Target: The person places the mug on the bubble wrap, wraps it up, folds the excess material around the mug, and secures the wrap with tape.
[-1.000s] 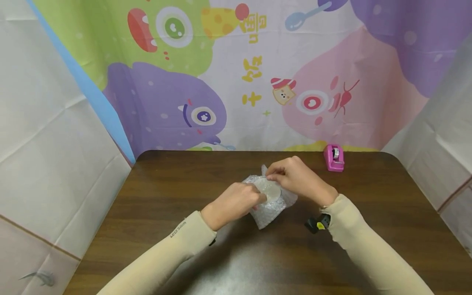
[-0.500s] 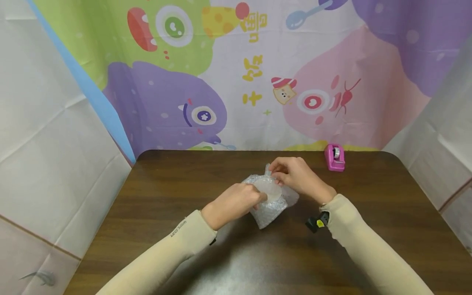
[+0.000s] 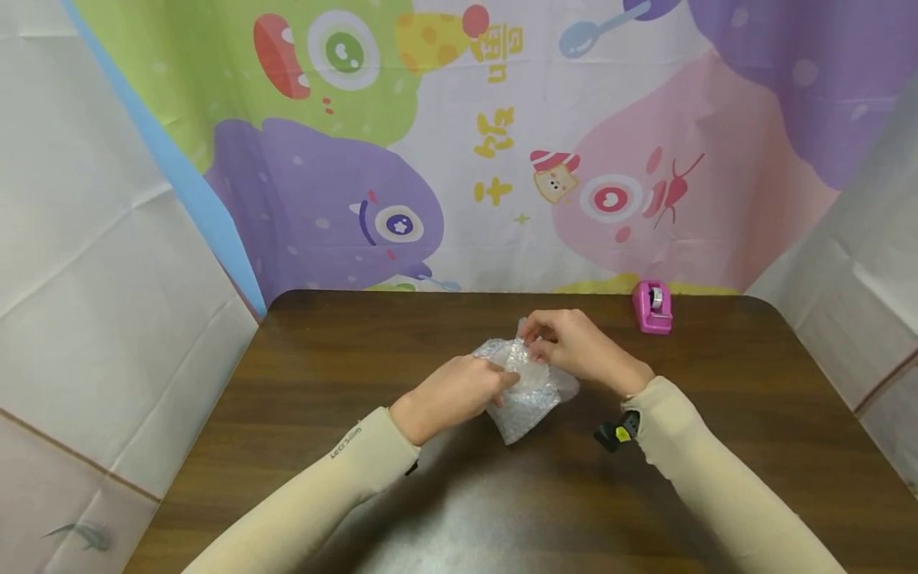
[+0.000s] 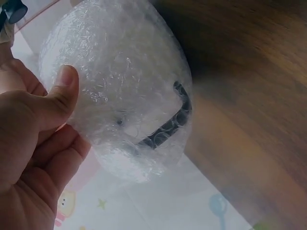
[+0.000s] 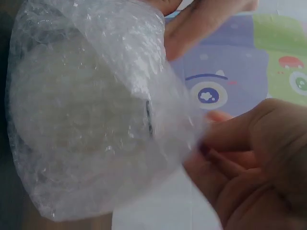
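Observation:
A pale round object [image 5: 81, 100] with a dark stripe [image 4: 168, 127] shows through bubble wrap [image 3: 527, 410] in the middle of the table. My left hand [image 3: 462, 395] holds the wrapped bundle at its near left side, its index finger reaching over the top. In the left wrist view the thumb [image 4: 64, 86] lies along the wrap [image 4: 120, 62], with the other fingers curled beside it. On the far right side my right hand [image 3: 577, 347] pinches the edge of the wrap between thumb and fingers; that edge is blurred in the right wrist view. The object's exact kind is hidden by the wrap.
A pink tape dispenser [image 3: 653, 308] stands near the table's back right corner. The dark wooden table [image 3: 344, 335] ends at a cartoon-printed curtain [image 3: 488, 199]. White sheets hang at the left [image 3: 86, 239] and right sides.
My right hand has shifted slightly right and drawn a flap of bubble wrap over the pale round top. My left hand keeps its place, its index finger now straighter over the top.

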`<action>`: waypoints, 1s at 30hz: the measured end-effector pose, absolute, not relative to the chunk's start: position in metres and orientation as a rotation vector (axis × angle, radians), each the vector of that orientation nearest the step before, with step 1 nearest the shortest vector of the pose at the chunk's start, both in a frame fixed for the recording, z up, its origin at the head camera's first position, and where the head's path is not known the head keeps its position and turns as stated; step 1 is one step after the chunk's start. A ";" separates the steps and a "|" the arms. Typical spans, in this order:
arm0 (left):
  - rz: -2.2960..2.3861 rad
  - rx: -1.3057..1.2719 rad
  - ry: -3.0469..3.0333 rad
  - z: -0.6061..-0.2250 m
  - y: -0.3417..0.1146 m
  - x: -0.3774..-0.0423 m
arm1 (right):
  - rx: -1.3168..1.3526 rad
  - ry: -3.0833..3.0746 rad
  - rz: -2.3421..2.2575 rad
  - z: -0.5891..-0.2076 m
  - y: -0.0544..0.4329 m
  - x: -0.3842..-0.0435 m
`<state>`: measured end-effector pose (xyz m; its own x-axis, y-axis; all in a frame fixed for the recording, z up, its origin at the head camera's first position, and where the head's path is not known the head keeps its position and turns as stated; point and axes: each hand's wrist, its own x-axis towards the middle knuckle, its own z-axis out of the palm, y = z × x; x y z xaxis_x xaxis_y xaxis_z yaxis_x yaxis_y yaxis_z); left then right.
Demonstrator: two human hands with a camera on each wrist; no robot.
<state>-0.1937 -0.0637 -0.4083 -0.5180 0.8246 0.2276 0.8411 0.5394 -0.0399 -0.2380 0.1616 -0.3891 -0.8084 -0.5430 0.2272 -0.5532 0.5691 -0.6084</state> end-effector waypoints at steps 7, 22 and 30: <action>-0.155 -1.436 -2.507 -0.411 -0.065 -0.193 | 0.779 -2.746 1.046 -0.383 0.175 -0.246; -0.232 -1.405 -2.396 -0.417 -0.067 -0.191 | 0.977 -3.224 1.242 -0.406 0.186 -0.256; -0.191 -1.374 -2.386 -0.419 -0.067 -0.192 | 0.884 -3.265 1.307 -0.401 0.176 -0.259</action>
